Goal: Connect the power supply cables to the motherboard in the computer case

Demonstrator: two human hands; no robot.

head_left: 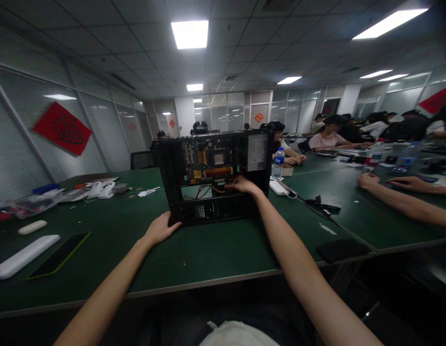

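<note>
A black computer case (223, 210) stands upright on the green table, its open side facing me. Inside, a motherboard (208, 161) fills the middle and a silver power supply (257, 153) sits at the upper right. Thin cables (205, 190) run below the board. My left hand (161, 229) grips the lower left corner of the case, thumb along the bottom edge. Reaching into the case under the board, my right hand (243, 184) has its fingers closed at the cables; the fingertips are small and partly hidden.
On the left lie a green-edged phone (59, 255), a white power bank (25, 257) and bagged parts (24, 204). Right of the case are a water bottle (278, 163), a white power strip (278, 187) and a black pouch (342, 250). A co-worker's hands (370, 181) rest farther right.
</note>
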